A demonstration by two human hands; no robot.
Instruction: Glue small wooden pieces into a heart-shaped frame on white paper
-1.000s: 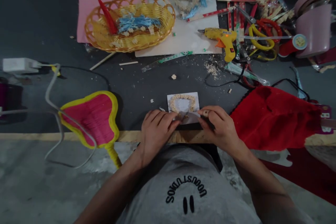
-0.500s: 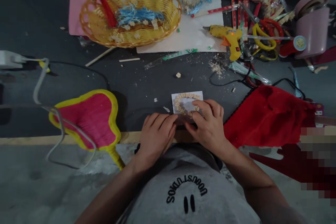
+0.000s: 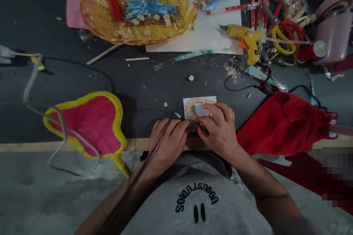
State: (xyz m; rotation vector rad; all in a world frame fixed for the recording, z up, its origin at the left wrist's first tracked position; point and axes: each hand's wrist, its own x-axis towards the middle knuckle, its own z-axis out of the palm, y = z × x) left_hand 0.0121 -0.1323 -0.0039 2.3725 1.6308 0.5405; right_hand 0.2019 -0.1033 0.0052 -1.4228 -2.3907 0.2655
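Touching card (image 3: 197, 108): left hand (image 3: 167, 137), right hand (image 3: 221, 130) | each grip: cannot tell | dark, littered tabletop (image 3: 143, 84) | grey floor (image 3: 27, 191)

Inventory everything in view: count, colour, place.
Rectangular paper card: one, white, at hands
Beaded loop: one, cream, on card
Oval wicker basket: one, yellow, far side
Tassel bundle: one, blue, in basket
Plastic glue gun: one, yellow, right
Scissors: at least two, yellow- and red-handled, right
Thread spool: one, red, right
Cylindrical container: one, pink, right
Fan-shaped panel: one, pink with yellow rim, left
Fuzzy fabric piece: one, red, right
Left hand: one, bare, at card
Right hand: one, bare, over card
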